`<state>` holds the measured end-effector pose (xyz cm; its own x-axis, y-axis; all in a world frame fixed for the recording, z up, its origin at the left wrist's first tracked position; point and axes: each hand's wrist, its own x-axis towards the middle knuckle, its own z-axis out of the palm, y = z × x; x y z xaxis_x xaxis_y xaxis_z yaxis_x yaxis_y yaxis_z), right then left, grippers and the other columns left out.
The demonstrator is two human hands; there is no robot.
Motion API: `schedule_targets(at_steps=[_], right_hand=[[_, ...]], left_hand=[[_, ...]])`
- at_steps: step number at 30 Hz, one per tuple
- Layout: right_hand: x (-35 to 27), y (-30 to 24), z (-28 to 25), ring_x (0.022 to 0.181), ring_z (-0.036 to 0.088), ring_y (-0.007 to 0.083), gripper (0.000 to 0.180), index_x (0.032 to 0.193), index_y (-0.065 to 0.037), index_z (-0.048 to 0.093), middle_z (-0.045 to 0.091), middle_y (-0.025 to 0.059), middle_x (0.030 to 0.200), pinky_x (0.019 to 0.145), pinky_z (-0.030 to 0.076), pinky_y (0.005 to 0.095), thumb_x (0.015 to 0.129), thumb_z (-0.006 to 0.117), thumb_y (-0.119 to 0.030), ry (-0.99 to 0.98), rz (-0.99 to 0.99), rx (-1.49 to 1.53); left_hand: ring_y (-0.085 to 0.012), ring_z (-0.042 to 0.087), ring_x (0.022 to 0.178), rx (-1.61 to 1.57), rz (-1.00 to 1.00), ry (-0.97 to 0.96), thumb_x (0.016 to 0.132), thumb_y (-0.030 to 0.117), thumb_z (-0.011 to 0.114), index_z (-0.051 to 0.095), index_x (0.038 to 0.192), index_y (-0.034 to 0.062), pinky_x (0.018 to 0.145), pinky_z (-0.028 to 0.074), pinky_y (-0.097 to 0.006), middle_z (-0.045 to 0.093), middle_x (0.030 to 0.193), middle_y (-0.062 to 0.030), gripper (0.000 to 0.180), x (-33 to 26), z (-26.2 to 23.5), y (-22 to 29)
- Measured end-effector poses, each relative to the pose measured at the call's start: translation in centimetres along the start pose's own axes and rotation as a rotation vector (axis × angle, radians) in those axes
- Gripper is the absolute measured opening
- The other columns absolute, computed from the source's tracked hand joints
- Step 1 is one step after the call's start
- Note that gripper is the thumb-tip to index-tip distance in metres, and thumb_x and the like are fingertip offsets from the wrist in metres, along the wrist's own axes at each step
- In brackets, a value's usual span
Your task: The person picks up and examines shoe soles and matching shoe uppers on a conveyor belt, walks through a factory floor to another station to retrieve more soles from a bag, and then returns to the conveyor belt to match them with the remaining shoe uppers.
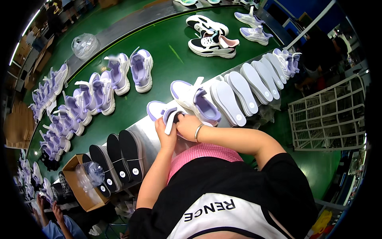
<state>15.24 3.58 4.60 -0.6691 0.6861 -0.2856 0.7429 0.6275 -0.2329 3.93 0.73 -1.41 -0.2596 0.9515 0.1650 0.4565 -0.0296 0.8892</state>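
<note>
1. At the far left edge, purple-and-white shoes (55, 119) stand in rows on the green belt (167, 47). A clear plastic bag (84, 44) lies up near the belt's grey rim.
2. Bottom left, a cardboard box (81, 191) holds crumpled clear plastic; another person's hands (49, 209) show just below it.
3. Just right of the box, three black insoles (119, 157) lean in a row on the metal ledge (143, 131).
4. On the belt above them, a pair of purple shoes (131, 71) lies soles toward the ledge.
5. Centre, left hand (166, 133) grips a white insole (171, 121) from below, fingers curled around it, and is clamped on it.
6. The insole's top end is inside the opening of a purple-and-white shoe (159, 110) resting on the ledge.
7. Right hand (187, 125) sits just beside the left one, touching it, fingers pressed on the same shoe's collar. Bracelet on that wrist. Whether it pinches the insole or only the shoe, cannot tell.
8. A second shoe (195, 99) lies touching the first, just right of it.
9. Further right, white insoles (248, 85) fan along the ledge, overlapping.
10. Top right, black-and-white shoes (211, 38) and more purple ones sit on the belt; a white wire rack (328, 115) stands at the right edge.
</note>
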Motion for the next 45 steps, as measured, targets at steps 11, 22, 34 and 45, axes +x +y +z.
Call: schedule_targets(at_steps=[11, 22, 34, 45], right_hand=[[-3.8, 1.0, -3.8, 0.077, 0.056, 0.0246, 0.018, 0.076, -0.007, 0.06, 0.057, 0.0125, 0.079, 0.067, 0.042, 0.0369, 0.069, 0.051, -0.021, -0.059, -0.01, -0.169], [3.3, 0.4, 0.4, 0.085, 0.057, 0.0253, 0.022, 0.087, -0.006, 0.06, 0.058, 0.0135, 0.093, 0.071, 0.045, 0.0347, 0.069, 0.053, -0.016, -0.354, -0.036, -0.098], [3.9, 0.2, 0.6, 0.106, 0.046, 0.0223, 0.036, 0.108, -0.006, 0.053, 0.048, 0.0125, 0.115, 0.089, 0.035, 0.0299, 0.076, 0.047, -0.02, -0.295, -0.178, -0.395], [0.4, 0.9, -0.6, 0.096, 0.053, 0.025, 0.029, 0.094, -0.004, 0.061, 0.059, 0.0121, 0.096, 0.089, 0.024, 0.0505, 0.069, 0.05, -0.015, -0.689, -0.075, -0.066]], left_hand=[[-0.0328, 0.043, 0.093, -0.03, 0.002, 0.067, 0.064, 0.002, 0.046, 0.051, 0.099, 0.0005, 0.083, 0.035, -0.038, 0.05, 0.093, -0.0178, 0.036, -0.3, 0.5, -0.4], [-0.0327, 0.046, 0.089, -0.025, 0.006, 0.067, 0.067, 0.009, 0.056, 0.05, 0.097, -0.0038, 0.081, 0.037, -0.036, 0.047, 0.094, -0.0182, 0.034, -0.3, 0.5, -1.5], [-0.0312, 0.049, 0.087, -0.013, -0.088, 0.066, 0.071, 0.013, 0.056, 0.053, 0.091, -0.0006, 0.077, 0.039, -0.035, 0.048, 0.092, -0.0172, 0.025, 0.0, 0.6, -0.2], [-0.0318, 0.049, 0.089, 0.105, -0.039, 0.046, 0.071, 0.01, 0.053, 0.053, 0.095, 0.0016, 0.078, 0.039, -0.036, 0.048, 0.095, -0.018, 0.025, -0.1, 0.7, -0.4]])
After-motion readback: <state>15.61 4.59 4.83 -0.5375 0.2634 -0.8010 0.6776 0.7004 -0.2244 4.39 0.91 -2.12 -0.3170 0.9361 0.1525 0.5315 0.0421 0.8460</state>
